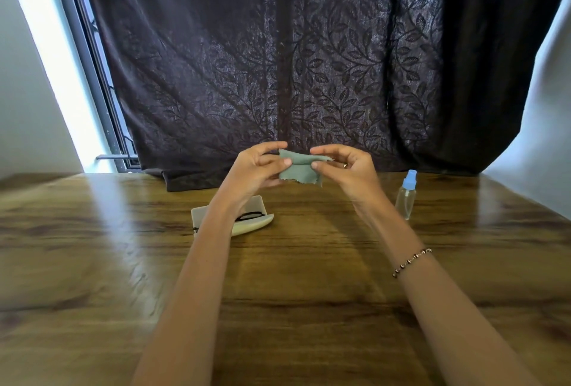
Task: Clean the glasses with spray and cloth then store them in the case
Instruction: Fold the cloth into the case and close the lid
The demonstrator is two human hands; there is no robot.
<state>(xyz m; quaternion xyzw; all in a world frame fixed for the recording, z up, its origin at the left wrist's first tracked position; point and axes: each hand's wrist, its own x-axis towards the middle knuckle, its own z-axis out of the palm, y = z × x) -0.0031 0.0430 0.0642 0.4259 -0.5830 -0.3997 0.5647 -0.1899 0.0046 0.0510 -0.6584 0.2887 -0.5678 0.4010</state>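
**Q:** What do the hands hold?

**A:** The left hand (258, 166) and the right hand (343, 166) each pinch a soft grey-green cloth (298, 169) with a zigzag-cut edge, stretched between them above the glossy wood-grain table (309, 277).

**Q:** And the glasses?

**A:** The thin black-framed glasses (251, 216) lie in the open, smooth cream oval case (253, 225) below the left wrist. A clear plastic spray bottle (406, 197) with a blue cap stands upright beside the right wrist.

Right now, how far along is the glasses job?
Done: unclear whether cleaning has happened; the glasses lie in the open case. In hand: left hand and right hand both pinch the green cloth above the table. Left: at least closing the case; spray bottle stands upright on the right, no hand on it.
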